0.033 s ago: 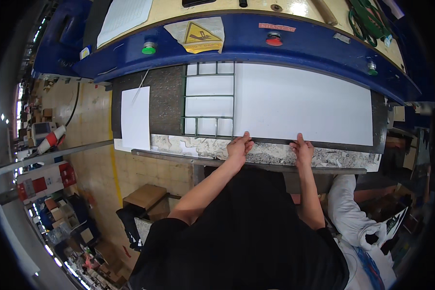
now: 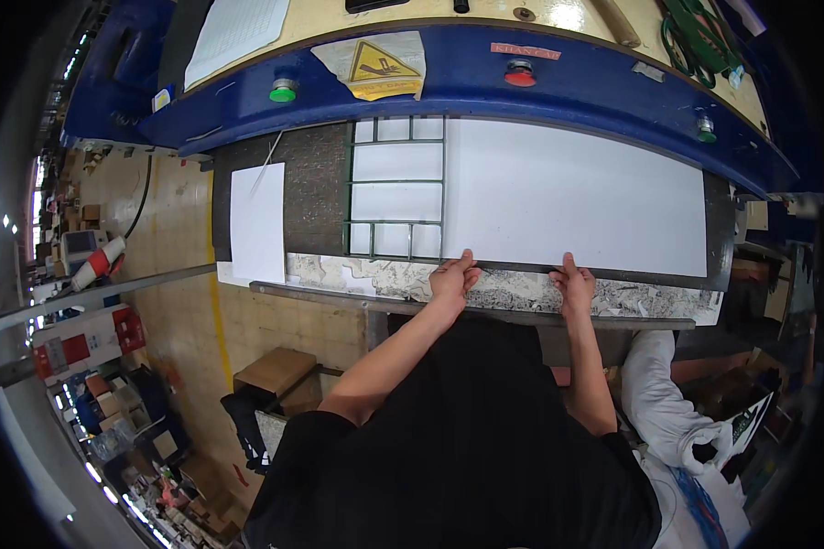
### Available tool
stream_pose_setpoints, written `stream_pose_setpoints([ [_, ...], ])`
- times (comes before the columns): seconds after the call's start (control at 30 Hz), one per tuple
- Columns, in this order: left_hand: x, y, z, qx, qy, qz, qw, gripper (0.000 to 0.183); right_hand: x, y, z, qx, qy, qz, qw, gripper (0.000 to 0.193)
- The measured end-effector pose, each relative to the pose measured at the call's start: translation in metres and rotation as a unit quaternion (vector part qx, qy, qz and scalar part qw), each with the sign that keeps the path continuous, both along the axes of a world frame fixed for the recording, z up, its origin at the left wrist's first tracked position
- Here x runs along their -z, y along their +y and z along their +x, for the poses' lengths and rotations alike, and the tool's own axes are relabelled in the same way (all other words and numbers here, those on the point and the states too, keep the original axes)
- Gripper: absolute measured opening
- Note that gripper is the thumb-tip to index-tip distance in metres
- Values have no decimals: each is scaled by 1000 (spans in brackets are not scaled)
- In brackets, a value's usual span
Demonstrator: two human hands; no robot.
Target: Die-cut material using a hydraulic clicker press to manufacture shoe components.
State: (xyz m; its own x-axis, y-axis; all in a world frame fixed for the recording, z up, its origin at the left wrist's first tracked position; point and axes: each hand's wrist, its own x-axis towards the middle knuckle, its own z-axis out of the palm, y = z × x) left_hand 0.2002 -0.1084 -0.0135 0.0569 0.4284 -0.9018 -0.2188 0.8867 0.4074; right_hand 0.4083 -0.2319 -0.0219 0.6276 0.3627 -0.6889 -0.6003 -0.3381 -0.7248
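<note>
L hand [image 2: 455, 277] + R hand [image 2: 573, 281] at nr edge of large white sheet [image 2: 577, 197]

Found large white sheet lying flat, ctr to right of frame, on dark board [image 2: 316, 206]. See green lattice [image 2: 396, 181] just left of ctr, w/ white visible thru openings; can't tell if same sheet underneath.

Saw L hand just below ctr, nr lower right corner of lattice: thumb up at edge, fingers curled, narrow gap. Saw R hand a bit farther right, thumb at sheet's nr edge, fingers bent in, likewise narrow. Can't tell, for either, if pinching sheet or board, or merely resting there.

Note below hands: mottled grey-white strip [image 2: 513, 291], then metal rail [image 2: 485, 317] running across. Note small white sheet [image 2: 257, 220] at left of frame, partly over board, w/ thin pale strip [image 2: 272, 151] nr top edge.

Across top of frame: blue machine front [image 2: 467, 82], bearing green button [image 2: 283, 94] upper left, yellow warning sign [image 2: 382, 70] to right of that, red button [image 2: 521, 79] upper ctr, 2nd green button [image 2: 706, 133] upper right. Above, on pale top surface [image 2: 311, 32]: paper [image 2: 238, 32] upper left, wooden handle [image 2: 616, 20] + green cable [image 2: 691, 41] upper right.

Lower ctr: black top [image 2: 467, 439], bare forearms [image 2: 395, 352]. Lower left: cardboard box [image 2: 276, 369]. Lower right: light grey cloth [image 2: 655, 393].
</note>
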Motion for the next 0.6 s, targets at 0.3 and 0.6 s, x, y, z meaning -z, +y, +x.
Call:
stream_pose_setpoints([
  [0.3, 9, 3, -15, 22, 35, 6, 999, 20, -5, 2, -13, -41, -13, -30, 999, 43],
  [0.6, -7, 17, -41, 157, 34, 13, 987, 26, -21, 9, -2, -133, 12, -77, 988, 47],
])
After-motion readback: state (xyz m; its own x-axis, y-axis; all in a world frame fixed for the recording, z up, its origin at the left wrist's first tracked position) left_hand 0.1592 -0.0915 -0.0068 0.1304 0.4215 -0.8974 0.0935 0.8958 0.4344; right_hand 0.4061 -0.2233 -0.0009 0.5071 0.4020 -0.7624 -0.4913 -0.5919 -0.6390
